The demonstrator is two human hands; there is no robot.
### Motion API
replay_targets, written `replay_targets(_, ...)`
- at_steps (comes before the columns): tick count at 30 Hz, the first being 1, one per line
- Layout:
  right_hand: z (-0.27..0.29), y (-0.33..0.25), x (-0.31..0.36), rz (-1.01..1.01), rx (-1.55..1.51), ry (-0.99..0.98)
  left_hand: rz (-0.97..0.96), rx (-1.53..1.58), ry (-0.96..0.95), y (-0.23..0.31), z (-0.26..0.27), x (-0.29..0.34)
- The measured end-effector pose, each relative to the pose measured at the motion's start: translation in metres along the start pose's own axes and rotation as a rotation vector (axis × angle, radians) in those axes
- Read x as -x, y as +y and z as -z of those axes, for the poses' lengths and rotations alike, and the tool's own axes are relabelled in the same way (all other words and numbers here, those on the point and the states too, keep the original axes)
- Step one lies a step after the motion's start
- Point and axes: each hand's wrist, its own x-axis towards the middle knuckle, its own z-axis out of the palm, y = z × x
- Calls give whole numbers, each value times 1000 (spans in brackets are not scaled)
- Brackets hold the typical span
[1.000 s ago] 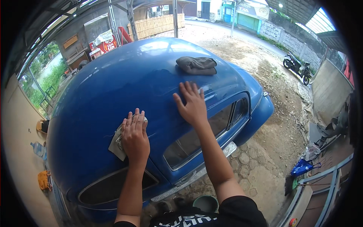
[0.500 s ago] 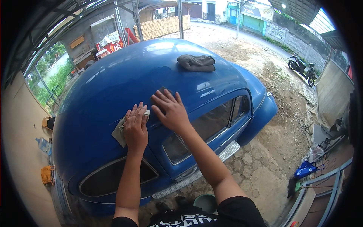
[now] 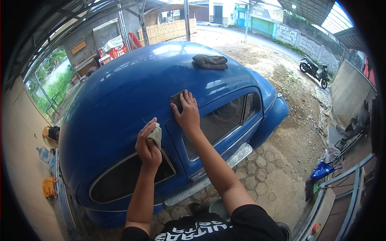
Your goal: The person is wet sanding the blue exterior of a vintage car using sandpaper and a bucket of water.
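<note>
A rounded blue car [image 3: 116, 92] stands in front of me, its side windows toward me. My left hand [image 3: 148, 145] is closed round a crumpled grey-green cloth [image 3: 156, 135], turned on edge above the rear side window. Farther right and higher, my right hand [image 3: 188, 114] presses a small dark grey pad [image 3: 176, 97] on the roof edge above the door; whether it is cloth or abrasive paper I cannot tell. A dark folded cloth [image 3: 210, 62] lies on the roof beyond my right hand.
Below the door runs a ribbed metal running board [image 3: 237, 156]. A green bucket [image 3: 218, 208] sits by my body. A motorbike [image 3: 315, 71] is parked at the far right, with a blue bag [image 3: 323, 170] nearer. A wooden panel [image 3: 24, 148] borders the left.
My left hand has rolled from lying flat on the roof to gripping the cloth, moving slightly right and nearer. My right hand has slid a little right with the pad.
</note>
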Motion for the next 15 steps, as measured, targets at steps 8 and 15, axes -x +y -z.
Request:
replay_targets(8,3,-41,21,100,128,-212,106,145,-178,24,53,106)
replay_targets(15,96,-84,115,-517,-856,-158,431,314,-412,31,75,222)
